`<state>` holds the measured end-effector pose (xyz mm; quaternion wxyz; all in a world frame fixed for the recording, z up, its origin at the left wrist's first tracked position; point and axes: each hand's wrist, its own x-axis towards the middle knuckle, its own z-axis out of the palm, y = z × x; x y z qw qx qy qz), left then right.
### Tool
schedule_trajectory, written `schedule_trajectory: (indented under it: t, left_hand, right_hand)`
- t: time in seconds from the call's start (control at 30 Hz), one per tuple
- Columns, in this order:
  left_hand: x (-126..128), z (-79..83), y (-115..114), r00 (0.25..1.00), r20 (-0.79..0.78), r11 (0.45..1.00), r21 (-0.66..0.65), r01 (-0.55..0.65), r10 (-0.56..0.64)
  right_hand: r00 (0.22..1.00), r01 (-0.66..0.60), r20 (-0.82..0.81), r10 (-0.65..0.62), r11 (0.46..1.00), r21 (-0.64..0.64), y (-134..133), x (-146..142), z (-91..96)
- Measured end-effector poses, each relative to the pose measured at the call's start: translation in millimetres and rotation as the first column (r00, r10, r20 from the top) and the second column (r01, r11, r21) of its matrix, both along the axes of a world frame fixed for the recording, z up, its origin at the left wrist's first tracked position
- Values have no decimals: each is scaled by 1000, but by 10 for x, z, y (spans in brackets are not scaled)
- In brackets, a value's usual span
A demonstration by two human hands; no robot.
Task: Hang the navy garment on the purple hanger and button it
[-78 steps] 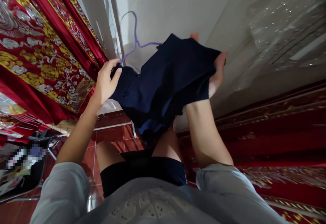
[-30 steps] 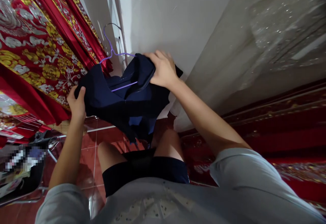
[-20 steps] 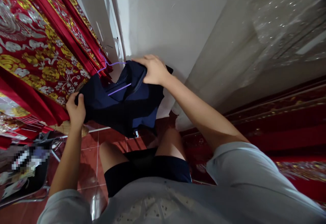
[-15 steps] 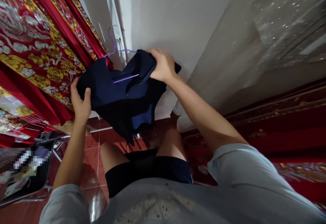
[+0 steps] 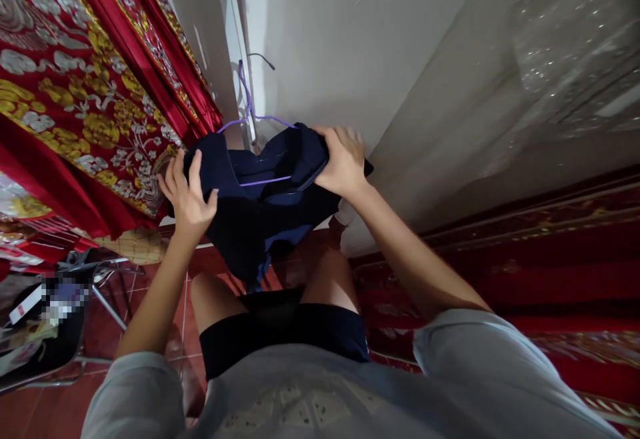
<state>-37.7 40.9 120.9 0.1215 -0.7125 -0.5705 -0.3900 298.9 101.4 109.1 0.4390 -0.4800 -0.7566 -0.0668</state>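
Note:
A dark navy garment [image 5: 275, 209] hangs on a purple hanger [image 5: 249, 109] in front of me, and the hanger's lower bar shows through the neck opening. My right hand [image 5: 344, 159] is closed round the garment's right shoulder, with the fingertips hidden behind the cloth. At the left shoulder, my left hand [image 5: 189, 192] rests against the fabric, its fingers spread and its thumb apart. The lower part of the garment falls in dark folds above my knees.
Red cloth [image 5: 100, 92] with gold and silver embroidery hangs at the left. A black folding chair [image 5: 75, 352] with things on it stands lower left. Behind the garment is a pale wall [image 5: 350, 39]; clear plastic sheeting [image 5: 565, 59] covers the right side.
The garment and hanger have shifted right and slightly down in view. My left hand has loosened, its fingers spreading over the shoulder; my right hand keeps its hold.

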Motion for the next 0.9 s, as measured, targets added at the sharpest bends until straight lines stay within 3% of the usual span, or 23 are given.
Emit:
schedule_trajectory:
  t: [0.1,0.2,0.3,0.4,0.5,0.57,0.63,0.7,0.73,0.8,0.9]
  left_hand:
    - [-135,-5,286,998,20,997,-56,60,-59]
    - [-276,-83,497,993,28,990,-79,120,-118]
    - [-319,-183,544,997,16,993,-83,79,-78]
    - [-294,-202,492,999,-23,996,-83,31,-33]
    - [-269,-150,431,998,-59,997,-76,7,-11]
    - [-261,-114,401,997,-73,996,-88,13,-19]
    - [-248,-91,373,997,-75,995,-99,15,-22]
    - [-218,-75,336,998,-69,995,-103,1,-8]
    - [-197,-66,313,998,-62,995,-103,-12,5]
    - [-145,-47,261,998,-54,994,-109,-32,26]
    - [-74,-25,190,998,-43,992,-122,-40,35]
  right_hand:
    - [1000,-8,-1,8,1000,6,-11,-16,-14]
    - [980,-189,-46,193,979,76,-99,-156,-59]
    - [913,-304,-240,330,942,143,-250,-463,-259]
    - [849,-135,-505,157,988,80,-363,-860,-593]
    - [811,-42,-585,-21,995,-93,-358,-1187,-902]
    - [762,-157,-642,-84,938,-308,-290,-1314,-1019]
    - [724,-333,-675,-141,786,-521,-210,-1373,-1053]
    - [759,-401,-633,-150,658,-637,-161,-1394,-1026]
    - [796,-379,-589,-141,643,-666,-157,-1399,-1000]
    - [843,-321,-525,-115,677,-663,-180,-1405,-947]
    - [827,-340,-556,-86,711,-616,-189,-1399,-903]
